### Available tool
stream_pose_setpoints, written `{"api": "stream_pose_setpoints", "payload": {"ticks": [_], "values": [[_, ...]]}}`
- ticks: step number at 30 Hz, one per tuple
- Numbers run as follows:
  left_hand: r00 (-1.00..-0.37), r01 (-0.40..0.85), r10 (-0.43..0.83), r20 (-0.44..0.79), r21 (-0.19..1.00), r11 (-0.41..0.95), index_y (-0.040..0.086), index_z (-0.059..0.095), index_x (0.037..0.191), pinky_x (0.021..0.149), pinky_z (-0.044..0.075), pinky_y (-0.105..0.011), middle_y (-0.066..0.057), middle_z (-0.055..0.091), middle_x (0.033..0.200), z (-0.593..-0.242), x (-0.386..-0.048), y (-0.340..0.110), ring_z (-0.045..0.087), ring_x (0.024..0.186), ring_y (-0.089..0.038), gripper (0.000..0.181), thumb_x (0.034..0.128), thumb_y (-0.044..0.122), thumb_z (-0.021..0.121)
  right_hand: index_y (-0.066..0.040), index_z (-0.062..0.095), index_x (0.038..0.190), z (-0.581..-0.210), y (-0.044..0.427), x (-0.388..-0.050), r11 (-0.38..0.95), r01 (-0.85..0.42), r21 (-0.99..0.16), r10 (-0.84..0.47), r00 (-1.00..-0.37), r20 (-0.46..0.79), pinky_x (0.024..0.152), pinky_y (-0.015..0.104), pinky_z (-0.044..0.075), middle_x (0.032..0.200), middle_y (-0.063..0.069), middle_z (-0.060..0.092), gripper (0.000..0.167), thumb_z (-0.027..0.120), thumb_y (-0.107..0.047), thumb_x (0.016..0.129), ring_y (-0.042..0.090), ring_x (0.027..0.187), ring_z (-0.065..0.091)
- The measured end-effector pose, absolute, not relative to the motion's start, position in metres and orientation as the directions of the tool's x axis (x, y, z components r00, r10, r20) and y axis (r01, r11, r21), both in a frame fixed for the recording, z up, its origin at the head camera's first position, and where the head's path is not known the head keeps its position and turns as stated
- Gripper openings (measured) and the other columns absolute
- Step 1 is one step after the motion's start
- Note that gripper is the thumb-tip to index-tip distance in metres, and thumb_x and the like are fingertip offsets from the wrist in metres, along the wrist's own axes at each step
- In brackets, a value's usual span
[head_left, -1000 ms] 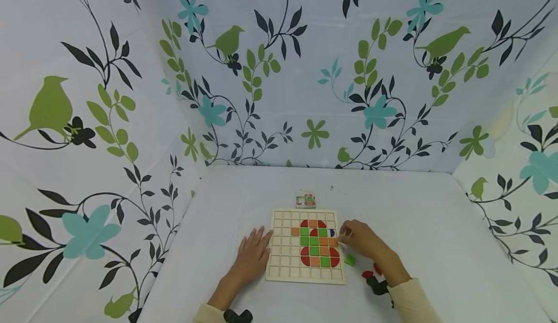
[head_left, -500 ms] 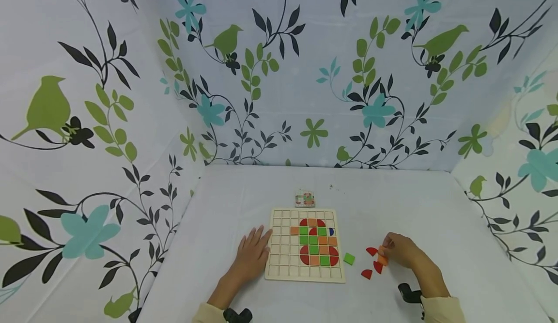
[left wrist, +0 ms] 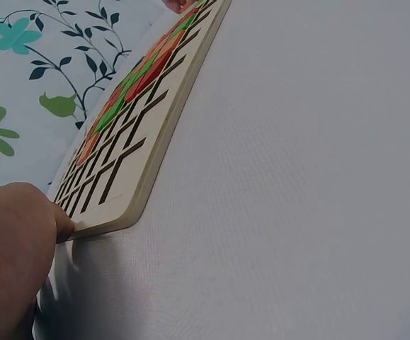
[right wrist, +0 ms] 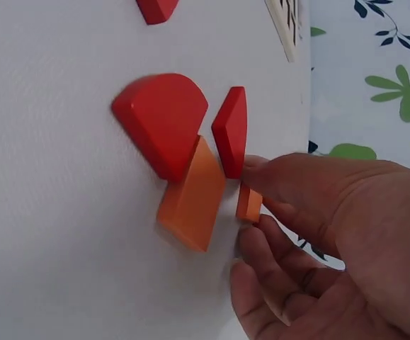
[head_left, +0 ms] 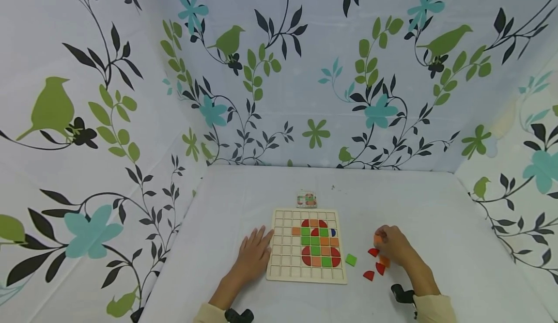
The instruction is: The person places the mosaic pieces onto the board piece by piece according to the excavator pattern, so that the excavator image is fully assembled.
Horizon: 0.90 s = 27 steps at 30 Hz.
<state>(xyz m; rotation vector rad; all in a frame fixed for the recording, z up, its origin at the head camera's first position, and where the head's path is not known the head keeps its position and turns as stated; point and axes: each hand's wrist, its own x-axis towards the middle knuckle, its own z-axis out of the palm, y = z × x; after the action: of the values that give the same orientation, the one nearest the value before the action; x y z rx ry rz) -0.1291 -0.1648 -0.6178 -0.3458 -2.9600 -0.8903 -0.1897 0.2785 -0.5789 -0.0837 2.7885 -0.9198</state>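
My left hand [head_left: 255,252] rests at the left edge of the wooden grid board [head_left: 279,265], fingers spread. In the left wrist view its thumb [left wrist: 63,221] touches the board's corner. Red, orange and green tiles and a blue one fill part of the board's right half. On the table to the right, my right hand [head_left: 394,244] pinches an orange square tile [right wrist: 249,202] between thumb and fingers. Close by lie another orange tile [right wrist: 196,202], a red quarter-round tile [right wrist: 163,117] and a second red tile [right wrist: 231,133].
A green square tile [head_left: 350,260] lies just off the board's right edge. Another red tile [head_left: 368,275] sits nearer me. Behind the board is a small pattern card [head_left: 307,199]. Leaf-and-bird patterned cloth [head_left: 270,71] hangs around the white table [head_left: 235,192].
My right hand moved from the board's right edge out to the loose tiles, then a little away from me with an orange tile. My left hand stayed in place.
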Motion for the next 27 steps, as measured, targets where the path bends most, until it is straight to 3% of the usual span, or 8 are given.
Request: {"api": "stream_pose_setpoints", "payload": {"ticks": [13, 27], "values": [[-0.976, 0.213, 0.207, 0.073, 0.547, 0.809, 0.012, 0.045, 0.161, 0.122, 0.016, -0.074, -0.022, 0.034, 0.169, -0.613, -0.127, -0.164, 0.024, 0.158, -0.049, 0.052, 0.1098, 0.021, 0.047, 0.004, 0.064, 0.124, -0.591, 0.253, -0.205, 0.788, -0.031, -0.615, -0.133, -0.984, -0.121, 0.092, 0.047, 0.058, 0.114, 0.017, 0.059, 0.029, 0.071, -0.013, 0.101, 0.027, 0.101, 0.059], [-0.976, 0.202, 0.215, 0.035, 0.514, 0.834, 0.012, 0.045, 0.161, 0.122, 0.019, -0.073, -0.021, 0.035, 0.169, -0.606, -0.127, -0.164, 0.026, 0.158, -0.048, 0.051, 0.1109, 0.02, 0.047, -0.001, 0.068, 0.122, -0.58, 0.179, -0.227, 0.791, -0.069, -0.608, -0.139, -0.988, -0.069, 0.091, 0.046, 0.056, 0.114, 0.015, 0.062, 0.026, 0.07, -0.018, 0.103, 0.026, 0.1, 0.059]]}}
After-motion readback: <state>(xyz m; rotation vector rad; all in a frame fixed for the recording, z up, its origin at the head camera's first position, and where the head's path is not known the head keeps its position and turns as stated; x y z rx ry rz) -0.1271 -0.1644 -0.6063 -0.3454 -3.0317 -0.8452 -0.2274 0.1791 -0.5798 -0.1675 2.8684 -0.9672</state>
